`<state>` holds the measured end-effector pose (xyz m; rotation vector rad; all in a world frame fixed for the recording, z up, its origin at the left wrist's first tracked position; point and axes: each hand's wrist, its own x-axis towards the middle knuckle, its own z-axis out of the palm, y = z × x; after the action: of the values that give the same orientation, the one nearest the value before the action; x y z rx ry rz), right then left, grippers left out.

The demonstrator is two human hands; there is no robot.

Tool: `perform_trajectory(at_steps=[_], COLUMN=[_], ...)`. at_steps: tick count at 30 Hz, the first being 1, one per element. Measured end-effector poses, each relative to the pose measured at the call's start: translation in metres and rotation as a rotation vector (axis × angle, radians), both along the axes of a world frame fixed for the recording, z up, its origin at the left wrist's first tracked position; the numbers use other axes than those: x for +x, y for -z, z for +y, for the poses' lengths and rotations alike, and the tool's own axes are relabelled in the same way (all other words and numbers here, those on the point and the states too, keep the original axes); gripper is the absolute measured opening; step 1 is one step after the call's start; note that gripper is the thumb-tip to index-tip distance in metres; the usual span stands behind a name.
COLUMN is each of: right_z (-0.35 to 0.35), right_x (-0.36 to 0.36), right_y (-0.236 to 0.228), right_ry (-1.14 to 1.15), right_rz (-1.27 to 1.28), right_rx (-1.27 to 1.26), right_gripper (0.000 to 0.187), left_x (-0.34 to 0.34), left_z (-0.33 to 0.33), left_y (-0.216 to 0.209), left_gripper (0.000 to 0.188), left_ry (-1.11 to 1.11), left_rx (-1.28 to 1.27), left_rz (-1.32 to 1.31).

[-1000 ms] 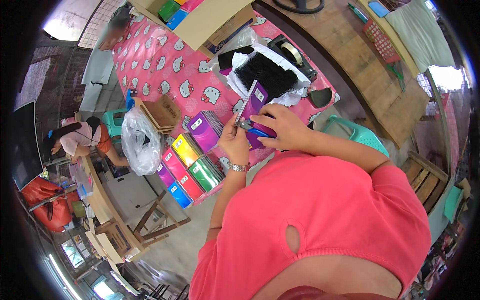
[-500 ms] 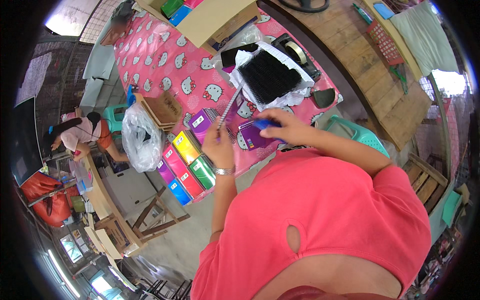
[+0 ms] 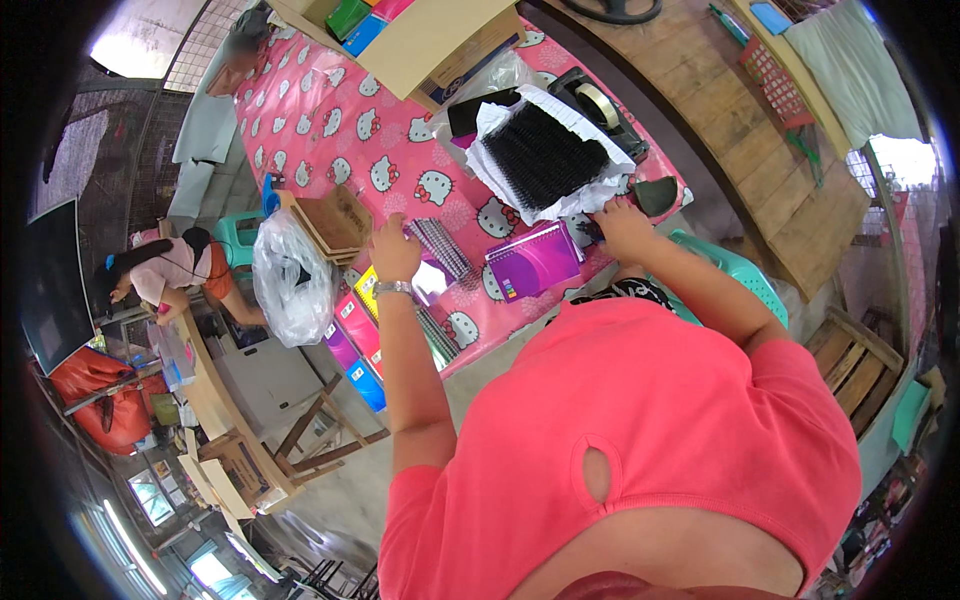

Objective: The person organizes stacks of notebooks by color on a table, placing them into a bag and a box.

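My left hand (image 3: 397, 252), with a silver band on its wrist, is at the left edge of a stack of purple spiral notebooks (image 3: 432, 282). Its fingers are partly turned away, and I cannot tell if they grip the top one. Farther right, my right hand (image 3: 624, 232) reaches down to the table with its fingers apart, beside a small dark object (image 3: 590, 232). Between my hands lies another purple spiral notebook (image 3: 535, 264). Yellow, pink, green and blue notebooks (image 3: 362, 384) stand in rows below my left wrist. A pile of black spiral coils (image 3: 555, 155) rests on white paper beyond.
The table has a pink patterned cover (image 3: 385, 172). An open carton (image 3: 455, 50), a tape roll (image 3: 597, 105), a brown box (image 3: 338, 225) and a clear plastic bag (image 3: 290, 275) surround the work. A teal stool (image 3: 735, 278) stands at right; another person (image 3: 170, 265) is at left.
My left hand has moved up and left to the purple stack; the spiral-edged item it held upright is no longer raised. My right hand has moved right, and its blue object no longer shows clearly.
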<state>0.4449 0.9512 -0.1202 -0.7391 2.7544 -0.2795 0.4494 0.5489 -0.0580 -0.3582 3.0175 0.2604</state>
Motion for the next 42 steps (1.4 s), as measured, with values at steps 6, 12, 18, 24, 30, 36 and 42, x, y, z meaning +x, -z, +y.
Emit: perform_trajectory(at_steps=[6, 12, 18, 24, 30, 36, 42], right_z=[-0.025, -0.065, -0.075, -0.076, -0.076, -0.063, -0.055], right_x=[-0.064, -0.102, -0.121, -0.126, -0.125, -0.143, -0.143], right_y=[-0.053, -0.016, -0.001, 0.003, -0.005, 0.0, -0.011], right_ry=[0.225, 0.272, 0.275, 0.46, 0.384, 0.354, 0.36], right_rz=[0.087, 0.373, 0.273, 0.128, 0.163, 0.103, 0.094], right_rx=[-0.312, -0.256, -0.176, -0.34, -0.333, -0.34, -0.647], right_gripper=[0.018, 0.024, 0.024, 0.035, 0.016, 0.023, 0.027], left_x=[0.055, 0.064, 0.063, 0.048, 0.029, 0.012, 0.013], left_z=[0.0, 0.002, 0.007, 0.045, 0.135, 0.146, 0.142], left_y=[0.036, 0.047, 0.04, 0.024, -0.001, 0.013, -0.016], left_gripper=[0.069, 0.066, 0.067, 0.053, 0.029, 0.03, 0.018], left_ry=[-0.228, -0.247, -0.299, -0.075, 0.374, 0.429, 0.436], left_rx=[0.109, 0.183, 0.247, 0.067, 0.461, 0.46, 0.471], left_rz=[0.019, 0.049, 0.024, 0.531, 0.207, -0.142, -0.103])
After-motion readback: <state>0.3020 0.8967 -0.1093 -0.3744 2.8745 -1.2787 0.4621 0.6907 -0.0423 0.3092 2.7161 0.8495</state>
